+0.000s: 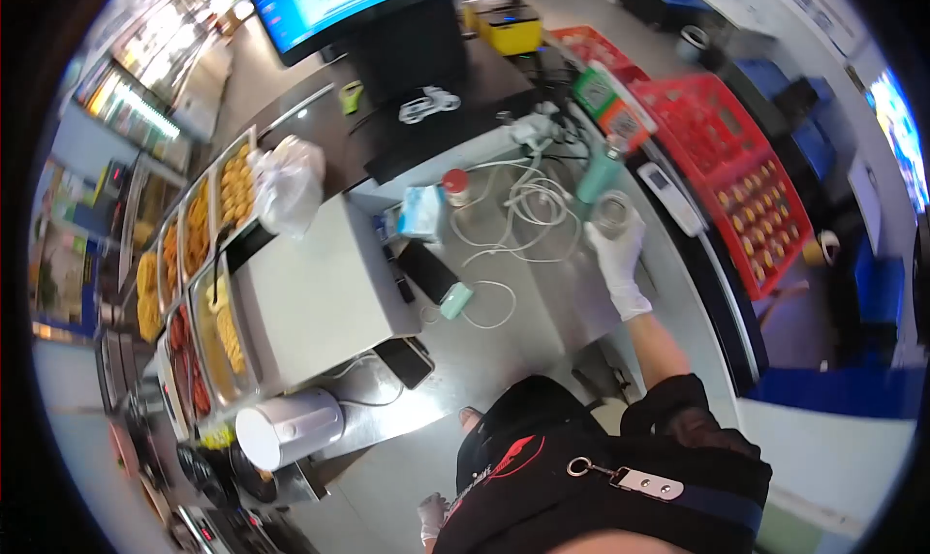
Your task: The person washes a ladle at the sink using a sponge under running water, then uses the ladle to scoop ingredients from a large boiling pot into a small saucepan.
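Note:
My right hand [620, 263], in a white glove, reaches over the right end of the steel counter [484, 360]. Its fingers are closed around a clear cup [612, 211] whose round rim faces up. A teal bottle [603, 171] stands just beyond the cup. Looped white cable [533, 205] lies to the left of the hand. Down by my body, my left hand [432, 515] hangs low in a glove. It is small and partly cut off by my dark clothing, so its fingers are hard to make out.
Food trays [223, 331] line the left side beside a steel box [310, 292]. Phones [426, 268], a white cylinder [291, 428] and a red-lidded jar [455, 184] sit on the counter. A monitor [407, 31] stands ahead; red crates [717, 138] are on the right.

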A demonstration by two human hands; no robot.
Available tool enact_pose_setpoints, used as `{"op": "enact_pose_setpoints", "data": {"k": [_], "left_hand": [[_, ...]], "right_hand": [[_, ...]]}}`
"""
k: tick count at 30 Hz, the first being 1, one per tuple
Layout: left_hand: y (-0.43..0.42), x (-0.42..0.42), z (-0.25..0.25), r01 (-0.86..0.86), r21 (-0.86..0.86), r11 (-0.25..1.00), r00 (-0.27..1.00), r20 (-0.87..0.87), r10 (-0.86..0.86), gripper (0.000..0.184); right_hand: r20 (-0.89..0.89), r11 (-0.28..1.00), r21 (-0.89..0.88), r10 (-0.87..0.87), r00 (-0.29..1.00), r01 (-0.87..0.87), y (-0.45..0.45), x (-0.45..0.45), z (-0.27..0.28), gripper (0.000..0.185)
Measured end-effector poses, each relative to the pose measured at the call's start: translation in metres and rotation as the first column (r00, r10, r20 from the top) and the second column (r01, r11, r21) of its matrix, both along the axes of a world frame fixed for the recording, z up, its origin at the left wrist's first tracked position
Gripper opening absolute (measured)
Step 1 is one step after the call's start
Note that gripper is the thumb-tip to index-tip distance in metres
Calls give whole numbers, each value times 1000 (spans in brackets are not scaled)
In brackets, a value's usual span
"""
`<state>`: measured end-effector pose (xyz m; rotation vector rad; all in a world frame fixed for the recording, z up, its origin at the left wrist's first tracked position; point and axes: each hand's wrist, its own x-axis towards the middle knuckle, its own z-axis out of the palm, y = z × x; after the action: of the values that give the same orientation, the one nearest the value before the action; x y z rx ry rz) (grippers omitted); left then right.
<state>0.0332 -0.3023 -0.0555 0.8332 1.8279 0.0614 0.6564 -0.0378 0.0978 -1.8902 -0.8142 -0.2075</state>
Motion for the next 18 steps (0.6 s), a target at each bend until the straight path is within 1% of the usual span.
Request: {"op": "enact_pose_setpoints", "data": {"k": [1,2,4,5,6,7,8,9,10,11,12,13,14,15,16,17,18], "left_hand": [[-9,4,5,-129,-42,991,992,-10,129,27],[-25,-3,-2,30,69,997,999,-16,-29,28],[-53,-12,-20,146,117,982,989,-56,-140,26],[-59,-17,-27,108,61,992,992,-70,-104,23],[-65,-21,-39,353,58,934,922,-192,-337,21],[-84,-26,-46,565,0,825,786,-306,-538,18],[-92,-18,-36,615,-107,781,715,-344,-609,15],[-106,-15,-41,651,-93,754,685,-356,-635,15],[-129,-18,-58,317,-26,948,924,-216,-315,15],[-127,-13,-39,81,-103,991,978,-185,-99,20],[-120,-4,-14,-188,-157,969,969,-189,158,24],[-102,9,23,-437,-178,882,890,-229,395,29],[-124,2,1,-446,-156,881,884,-230,406,33],[-146,-6,-23,-454,-135,881,879,-231,418,37],[-161,-14,-45,-454,-109,884,878,-226,423,40],[-166,-17,-40,-459,-61,886,858,-290,425,38],[-185,-26,-61,-365,-21,931,876,-346,336,39]], "right_hand": [[-95,999,44,-22,995,26,6,5,-15,65],[-194,996,78,-30,981,46,11,11,-29,63],[-131,989,125,-68,989,84,21,22,-55,60],[-156,987,130,-70,985,91,24,21,-57,58],[-184,988,128,-65,981,89,28,13,-52,57],[-206,985,164,-14,978,49,26,3,-47,60],[-329,973,224,29,944,48,27,4,-48,57],[-442,956,285,71,894,66,28,5,-48,53],[-530,956,290,118,840,48,26,10,-54,52],[-613,955,293,159,774,36,25,15,-61,51],[-689,956,292,189,700,29,25,21,-68,51],[-507,936,349,232,830,-49,17,-17,-37,52],[-615,973,224,99,782,53,13,-19,-44,50],[-606,985,154,33,795,77,10,-20,-54,45],[-530,995,57,-43,847,85,2,-12,-66,42],[-396,990,-91,-135,908,108,-5,-4,-79,40],[-189,936,-300,-248,950,185,-13,3,-97,41]]}}
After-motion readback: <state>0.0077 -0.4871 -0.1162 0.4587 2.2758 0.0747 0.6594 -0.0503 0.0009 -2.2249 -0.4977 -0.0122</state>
